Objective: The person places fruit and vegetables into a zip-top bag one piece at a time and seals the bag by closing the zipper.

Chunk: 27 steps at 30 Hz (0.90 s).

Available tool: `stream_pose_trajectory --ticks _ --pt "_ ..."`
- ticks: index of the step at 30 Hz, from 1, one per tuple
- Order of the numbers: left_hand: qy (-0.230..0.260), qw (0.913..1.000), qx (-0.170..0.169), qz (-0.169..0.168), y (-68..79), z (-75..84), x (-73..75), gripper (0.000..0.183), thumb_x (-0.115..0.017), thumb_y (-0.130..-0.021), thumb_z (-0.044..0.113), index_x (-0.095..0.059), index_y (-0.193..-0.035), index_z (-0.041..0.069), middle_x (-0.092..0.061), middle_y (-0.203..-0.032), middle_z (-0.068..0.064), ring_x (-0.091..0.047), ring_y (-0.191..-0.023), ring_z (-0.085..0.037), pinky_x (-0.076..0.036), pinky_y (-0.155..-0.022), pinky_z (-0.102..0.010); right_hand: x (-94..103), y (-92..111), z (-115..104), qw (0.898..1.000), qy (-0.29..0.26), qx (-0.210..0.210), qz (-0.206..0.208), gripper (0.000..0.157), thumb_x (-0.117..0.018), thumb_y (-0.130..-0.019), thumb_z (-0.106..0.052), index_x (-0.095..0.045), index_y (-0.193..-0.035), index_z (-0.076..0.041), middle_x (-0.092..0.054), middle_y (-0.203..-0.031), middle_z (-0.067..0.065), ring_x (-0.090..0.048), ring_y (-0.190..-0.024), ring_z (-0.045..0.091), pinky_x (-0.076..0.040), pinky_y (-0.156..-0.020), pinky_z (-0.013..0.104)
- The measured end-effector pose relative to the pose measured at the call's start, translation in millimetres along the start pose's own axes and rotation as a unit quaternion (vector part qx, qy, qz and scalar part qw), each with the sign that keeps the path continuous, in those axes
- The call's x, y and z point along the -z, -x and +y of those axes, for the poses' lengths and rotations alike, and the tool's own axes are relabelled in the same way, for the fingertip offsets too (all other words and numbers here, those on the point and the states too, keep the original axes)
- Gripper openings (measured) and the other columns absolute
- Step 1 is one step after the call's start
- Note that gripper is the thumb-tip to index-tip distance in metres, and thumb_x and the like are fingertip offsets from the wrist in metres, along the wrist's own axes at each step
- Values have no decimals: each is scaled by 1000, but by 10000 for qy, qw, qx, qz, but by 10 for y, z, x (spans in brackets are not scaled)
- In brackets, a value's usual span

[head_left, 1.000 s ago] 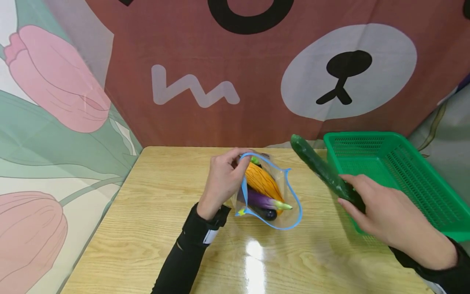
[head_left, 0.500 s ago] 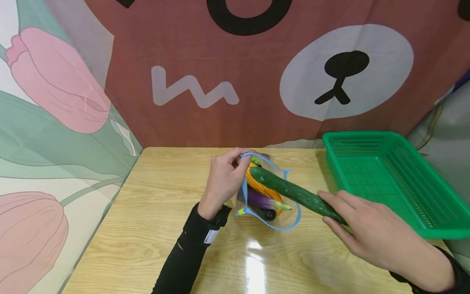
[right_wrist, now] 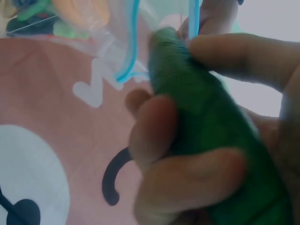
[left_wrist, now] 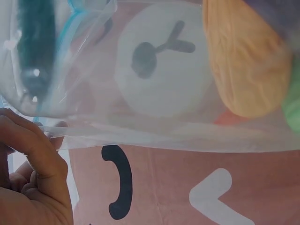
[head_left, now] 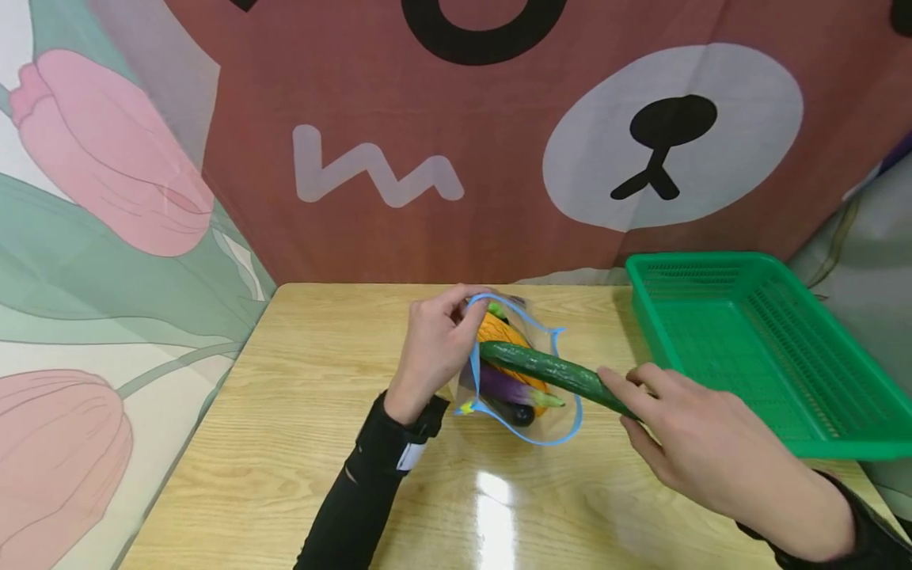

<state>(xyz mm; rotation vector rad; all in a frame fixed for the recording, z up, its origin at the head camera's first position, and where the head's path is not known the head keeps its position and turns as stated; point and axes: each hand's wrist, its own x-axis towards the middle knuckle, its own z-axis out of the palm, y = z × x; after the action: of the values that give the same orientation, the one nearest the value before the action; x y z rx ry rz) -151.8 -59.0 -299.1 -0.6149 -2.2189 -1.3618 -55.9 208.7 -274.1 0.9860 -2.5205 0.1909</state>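
My left hand (head_left: 442, 344) pinches the left edge of a clear zip bag (head_left: 579, 412) with a blue-trimmed mouth, which gapes upward. Inside lie an orange ridged vegetable (head_left: 499, 328), a purple eggplant (head_left: 502, 386) with a pale green stem end, and a dark rounded vegetable (head_left: 522, 416). A green cucumber (head_left: 549, 366) is gripped near its right end by my right hand (head_left: 712, 443). Its far tip overlaps the bag's mouth, right beside the left fingers. In the right wrist view, fingers and thumb wrap around the cucumber (right_wrist: 201, 117).
A green perforated plastic basket (head_left: 644, 317) stands at the right on the wooden table (head_left: 299, 380). Behind the table hangs a brown cloth (head_left: 499, 237) with a bear face; a floral cloth (head_left: 107, 317) hangs at the left.
My right hand has swung the cucumber left from beside the basket to over the bag's mouth, then lowered it slightly. My left hand has stayed on the bag.
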Motion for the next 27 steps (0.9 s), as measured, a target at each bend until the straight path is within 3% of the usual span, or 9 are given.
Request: stream_pose_trajectory --ticks 3,7,13,15,21,27 --pt "13 10000 -25 -11 -7 9 1 15 -59 -93 13 -72 -97 8 -47 -56 3 -37 -45 -8 -28 -44 -23 -25 -51 -44 9998 -53 112 -127 47 -34 -89 -20 -60 -124 -5 -53 -98 7 -49 -68 14 -29 -41 21" --pt "73 10000 -20 -58 -5 19 0 16 -59 -94 14 -72 -98 7 -46 -56 3 -36 -44 -8 -27 -44 -23 -76 -136 -99 9996 -89 257 -110 58 -45 -69 -7 -61 -125 -3 -50 -100 12 -50 -74 21 -37 -46 26" --pt "74 10000 -24 -32 -2 31 7 16 -58 -94 14 -72 -97 8 -47 -56 4 -37 -44 -8 -27 -44 -23 -214 -250 -182 9980 68 619 50 45 -58 -74 -2 -63 -118 1 -52 -96 16 -53 -78 28 -48 -53 33" --pt "51 10000 -24 -32 -4 32 2 15 -58 -94 14 -72 -97 8 -47 -56 4 -37 -44 -8 -27 -44 -23 -263 -283 -214 9974 114 706 27 47 -66 -68 3 -62 -115 3 -54 -97 16 -55 -78 29 -49 -55 34" --pt "116 9999 35 -113 -2 32 -15 16 -58 -94 15 -73 -98 10 -48 -57 6 -38 -44 -7 -30 -43 -23 -443 -408 -289 9958 209 886 54 34 -67 -67 11 -58 -99 2 -53 -91 12 -51 -67 23 -43 -49 28" --pt "125 9998 44 -154 13 25 -35 18 -57 -95 15 -72 -100 8 -47 -57 5 -36 -43 -8 -29 -42 -24 -630 -528 -311 9941 70 1060 -200 35 -71 -72 8 -61 -105 4 -53 -96 13 -54 -73 22 -45 -50 26"
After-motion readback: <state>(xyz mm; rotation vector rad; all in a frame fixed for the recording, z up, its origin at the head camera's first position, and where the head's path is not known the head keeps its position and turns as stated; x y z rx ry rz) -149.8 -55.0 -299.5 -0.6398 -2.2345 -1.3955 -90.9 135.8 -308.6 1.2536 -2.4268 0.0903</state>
